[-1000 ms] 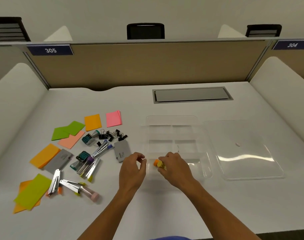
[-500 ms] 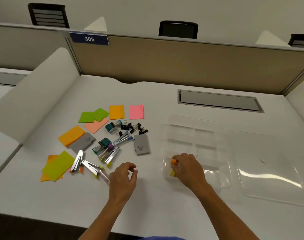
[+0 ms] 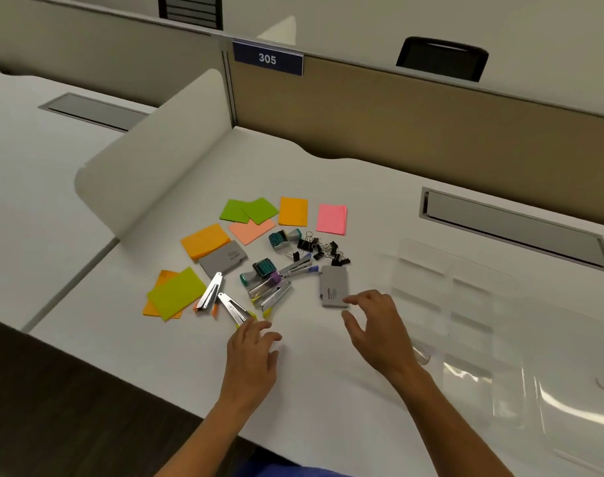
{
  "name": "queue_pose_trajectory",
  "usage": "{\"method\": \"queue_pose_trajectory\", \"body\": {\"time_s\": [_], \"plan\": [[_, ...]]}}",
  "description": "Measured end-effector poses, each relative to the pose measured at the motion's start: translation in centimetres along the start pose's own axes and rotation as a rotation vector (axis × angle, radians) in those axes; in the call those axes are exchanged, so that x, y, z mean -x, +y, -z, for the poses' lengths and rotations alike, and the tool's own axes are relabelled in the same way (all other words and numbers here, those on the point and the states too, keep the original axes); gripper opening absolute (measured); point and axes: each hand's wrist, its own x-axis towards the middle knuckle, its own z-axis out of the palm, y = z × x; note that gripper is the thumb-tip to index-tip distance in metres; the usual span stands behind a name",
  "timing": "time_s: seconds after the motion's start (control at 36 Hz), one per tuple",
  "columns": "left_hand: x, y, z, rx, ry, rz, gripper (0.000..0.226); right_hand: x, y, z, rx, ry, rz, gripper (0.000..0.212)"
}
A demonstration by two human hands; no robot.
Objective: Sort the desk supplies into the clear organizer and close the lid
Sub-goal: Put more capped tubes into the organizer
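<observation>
The clear organizer lies on the white desk at the right, its clear lid beside it further right. Supplies lie spread on the left: several staplers, sticky note pads, black binder clips, teal stamps and two grey card boxes. My left hand hovers with fingers apart, its fingertips at the yellow-tipped stapler. My right hand is empty and spread, fingertips just below the near grey card box.
White curved dividers flank the desk on the left, a tan partition with the sign 305 stands behind. A grey cable hatch is set in the desk at the back right. The desk's front edge runs close to my arms.
The view has swung left. My right hand has left the organizer, no longer holding the orange-yellow item, and moved left toward the grey card box. My left hand reached toward the staplers.
</observation>
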Motion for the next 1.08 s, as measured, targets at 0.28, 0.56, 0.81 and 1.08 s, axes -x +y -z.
{"method": "queue_pose_trajectory", "body": {"time_s": [0.28, 0.56, 0.81, 1.08], "plan": [[0.3, -2.4, 0.4, 0.005, -0.157, -0.178, 0.045, -4.4, -4.3, -4.4, -0.018, -0.209, 0.114, 0.035], [-0.6, -3.5, 1.1, -0.028, -0.157, -0.342, 0.054, -8.9, -9.0, -9.6, 0.199, -0.318, 0.211, 0.044], [-1.0, -3.8, 3.4, 0.354, -0.068, -0.155, 0.039, -10.3, -10.3, -11.2, 0.357, -0.34, 0.191, 0.042], [-0.6, -4.0, 5.6, 0.522, -0.001, -0.03, 0.047, -10.9, -10.7, -11.7, 0.401, -0.353, 0.195, 0.039]]}}
